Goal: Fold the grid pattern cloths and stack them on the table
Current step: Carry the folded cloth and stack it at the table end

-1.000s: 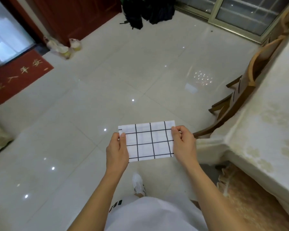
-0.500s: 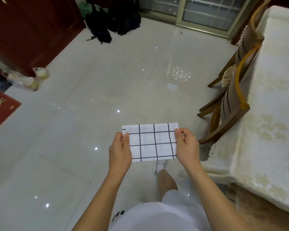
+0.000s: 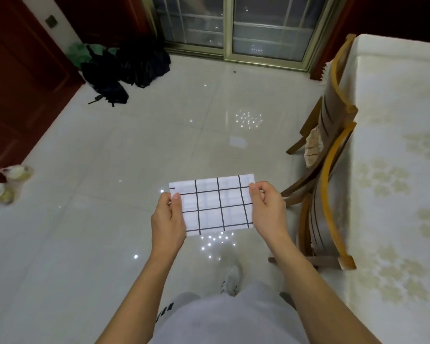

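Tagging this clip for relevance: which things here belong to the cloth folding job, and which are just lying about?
Job:
grid pattern cloth, folded, held in the air
left hand and right hand, each pinching an end
table, covered with a floral tablecloth

Lying about:
wooden chairs
black bags
plastic bags

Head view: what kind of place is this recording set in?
Most likely a home dining area. A table under a cream patterned cover stands on the right with wooden chairs pushed against it, the floor is glossy white tile, and sliding glass doors close the far wall.
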`<state>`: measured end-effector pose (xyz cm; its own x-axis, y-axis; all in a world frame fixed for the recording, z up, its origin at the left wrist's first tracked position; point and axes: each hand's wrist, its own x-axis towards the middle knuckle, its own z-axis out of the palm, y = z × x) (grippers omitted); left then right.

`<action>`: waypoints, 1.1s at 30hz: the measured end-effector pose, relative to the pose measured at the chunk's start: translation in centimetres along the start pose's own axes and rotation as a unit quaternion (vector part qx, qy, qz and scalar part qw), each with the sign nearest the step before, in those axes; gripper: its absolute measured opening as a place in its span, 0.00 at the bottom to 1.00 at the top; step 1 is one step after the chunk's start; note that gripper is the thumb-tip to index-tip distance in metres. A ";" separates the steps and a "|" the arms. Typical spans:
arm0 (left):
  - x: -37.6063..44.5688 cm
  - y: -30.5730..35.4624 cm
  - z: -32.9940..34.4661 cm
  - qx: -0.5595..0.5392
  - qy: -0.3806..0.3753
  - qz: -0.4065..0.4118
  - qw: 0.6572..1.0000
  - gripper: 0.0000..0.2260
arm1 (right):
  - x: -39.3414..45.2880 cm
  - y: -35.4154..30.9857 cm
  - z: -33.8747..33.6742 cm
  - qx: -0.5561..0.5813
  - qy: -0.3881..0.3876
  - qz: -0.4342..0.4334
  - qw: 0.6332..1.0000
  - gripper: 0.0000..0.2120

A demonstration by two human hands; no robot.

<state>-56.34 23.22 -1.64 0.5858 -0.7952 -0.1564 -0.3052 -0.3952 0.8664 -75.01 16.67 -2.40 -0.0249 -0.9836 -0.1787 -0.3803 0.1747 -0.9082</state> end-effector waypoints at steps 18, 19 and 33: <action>23.5 8.0 14.0 0.003 -0.137 0.009 0.991 0.15 | 24.2 -1.4 -0.3 -0.019 0.097 0.054 0.994 0.12; 25.7 8.6 14.8 0.004 -0.140 0.013 0.990 0.15 | 26.2 -2.0 0.2 -0.022 0.100 0.057 0.993 0.13; 50.6 18.0 22.3 -0.002 -0.201 0.034 0.979 0.17 | 49.3 -9.5 4.1 -0.023 0.157 0.096 0.983 0.15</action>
<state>-48.93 -34.42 -4.58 0.2218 -0.9368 -0.2708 -0.3306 -0.3335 0.8829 -68.88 -33.28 -4.13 -0.3819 -0.8993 -0.2130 -0.3826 0.3636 -0.8494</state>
